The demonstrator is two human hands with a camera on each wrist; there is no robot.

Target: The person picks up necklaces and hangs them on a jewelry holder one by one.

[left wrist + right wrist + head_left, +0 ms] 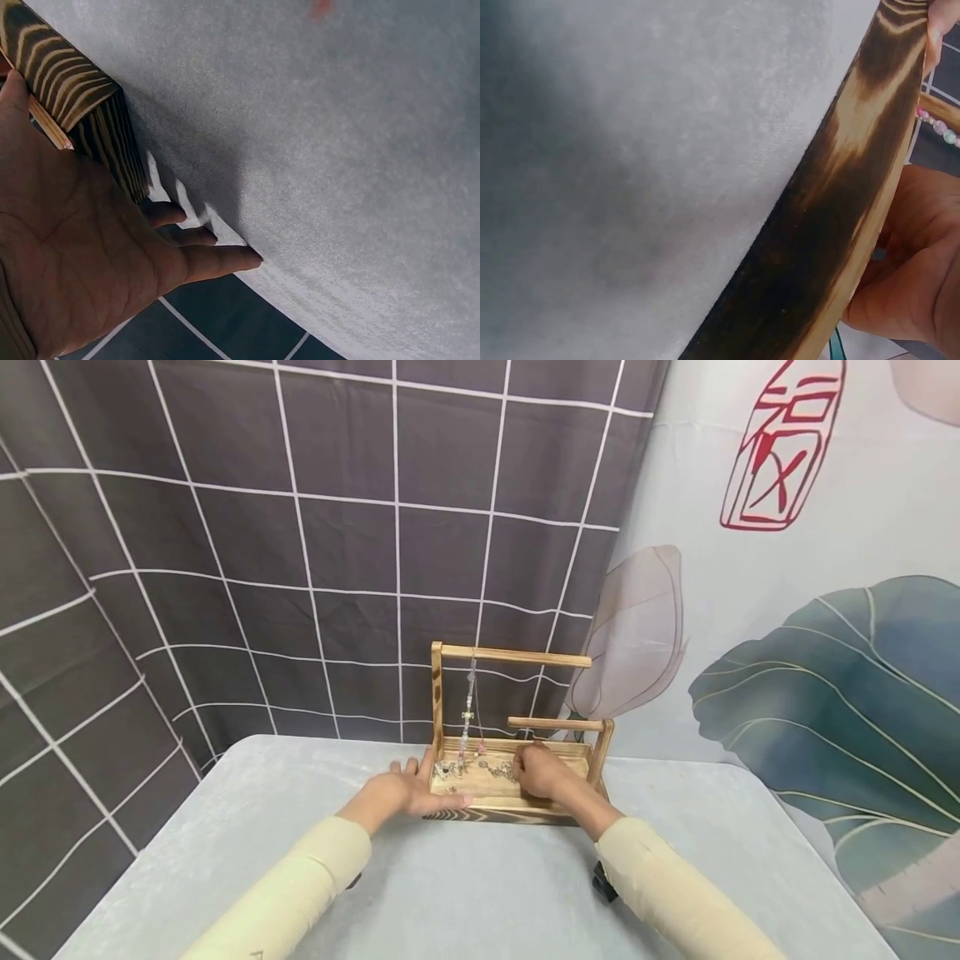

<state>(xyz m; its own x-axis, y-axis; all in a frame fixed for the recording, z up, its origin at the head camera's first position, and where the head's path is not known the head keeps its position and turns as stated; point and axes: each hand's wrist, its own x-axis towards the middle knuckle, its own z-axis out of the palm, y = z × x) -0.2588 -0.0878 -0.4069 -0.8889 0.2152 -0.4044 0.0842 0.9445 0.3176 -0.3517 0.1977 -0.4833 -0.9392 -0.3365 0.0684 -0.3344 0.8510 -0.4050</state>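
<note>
A wooden jewelry stand with a shallow tray base and two hanging bars stands on the table. My left hand rests against its left front corner, thumb over the front rim and fingers stretched along the side; the left wrist view shows the open palm by the dark-grained corner. Inside the tray, my right hand has curled fingers at the end of a silver chain, pinching it; the fingertips are hidden. In the right wrist view, the right hand sits behind the tray's front wall.
A beaded strand and a thin chain with a pink pendant hang from the taller bar. More jewelry lies in the tray's left end. The shorter bar passes just above the right hand. A grid-patterned curtain hangs behind the table.
</note>
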